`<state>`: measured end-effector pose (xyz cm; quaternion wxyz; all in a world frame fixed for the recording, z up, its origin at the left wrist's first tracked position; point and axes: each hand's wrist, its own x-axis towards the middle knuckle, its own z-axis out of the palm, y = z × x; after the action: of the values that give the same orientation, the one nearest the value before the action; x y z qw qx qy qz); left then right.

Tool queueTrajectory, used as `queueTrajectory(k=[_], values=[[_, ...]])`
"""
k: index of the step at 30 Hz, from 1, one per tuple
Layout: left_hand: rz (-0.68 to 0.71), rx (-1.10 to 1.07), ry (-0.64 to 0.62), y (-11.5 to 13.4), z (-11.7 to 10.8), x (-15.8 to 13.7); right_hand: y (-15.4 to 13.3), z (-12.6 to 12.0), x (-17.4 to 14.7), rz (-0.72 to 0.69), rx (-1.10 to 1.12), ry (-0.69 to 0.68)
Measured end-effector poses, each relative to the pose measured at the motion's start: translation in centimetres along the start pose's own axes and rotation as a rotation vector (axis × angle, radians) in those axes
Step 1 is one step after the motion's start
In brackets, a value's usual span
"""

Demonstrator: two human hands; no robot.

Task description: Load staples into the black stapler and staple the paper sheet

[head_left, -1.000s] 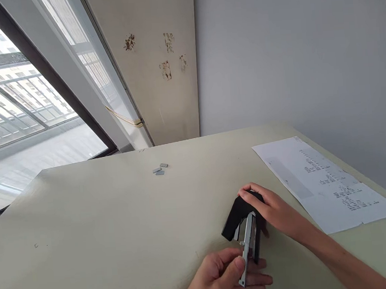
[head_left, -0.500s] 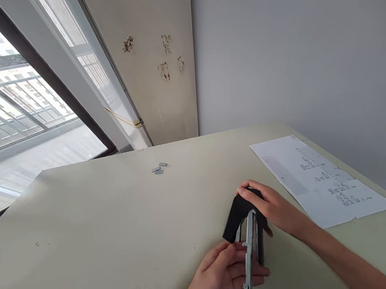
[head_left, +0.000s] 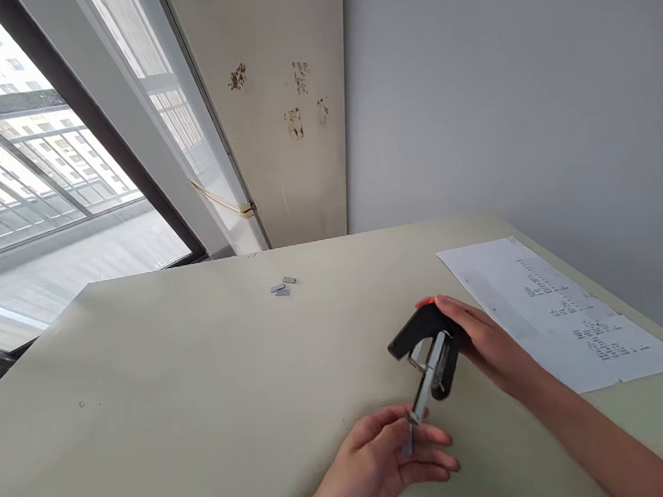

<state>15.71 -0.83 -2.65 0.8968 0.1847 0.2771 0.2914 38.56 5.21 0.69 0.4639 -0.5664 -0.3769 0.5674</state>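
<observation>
My right hand (head_left: 481, 336) is closed around the hinge end of a black stapler (head_left: 423, 325), holding it above the table. The stapler's top cover is swung up, and its metal magazine (head_left: 432, 363) points down toward my left hand (head_left: 374, 459). Between the left thumb and fingers is a small grey staple strip (head_left: 408, 443), close to the magazine's lower end; whether the two touch I cannot tell. The other left fingers are spread below it. Three similar grey staple strips (head_left: 282, 291) lie farther back on the table.
A printed sheet of paper (head_left: 549, 315) lies at the right of the pale table (head_left: 204, 381), beyond my right forearm. A loose bent staple (head_left: 82, 404) is at the left. Behind the table stand a grey wall (head_left: 497, 97) and a window (head_left: 44, 171).
The stapler has tilted, its free end rising away from my left hand. My left hand now shows a staple strip at the magazine's end. The view has shifted slightly.
</observation>
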Motion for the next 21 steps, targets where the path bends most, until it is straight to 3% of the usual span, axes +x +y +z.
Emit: queueTrajectory(k=[6,12,21], values=[[-0.085,0.152,-0.048,0.8,0.1,-0.3,2.3,-1.4,1.8,-0.104,0.142,0.048],[-0.118,0.124,0.017,2.9,0.2,-0.6,2.8,-0.9,1.8,-0.188,0.021,-0.041],[0.067,-0.157,0.013,2.6,-1.1,0.8,3.4,0.6,0.9,-0.25,-0.301,-0.097]])
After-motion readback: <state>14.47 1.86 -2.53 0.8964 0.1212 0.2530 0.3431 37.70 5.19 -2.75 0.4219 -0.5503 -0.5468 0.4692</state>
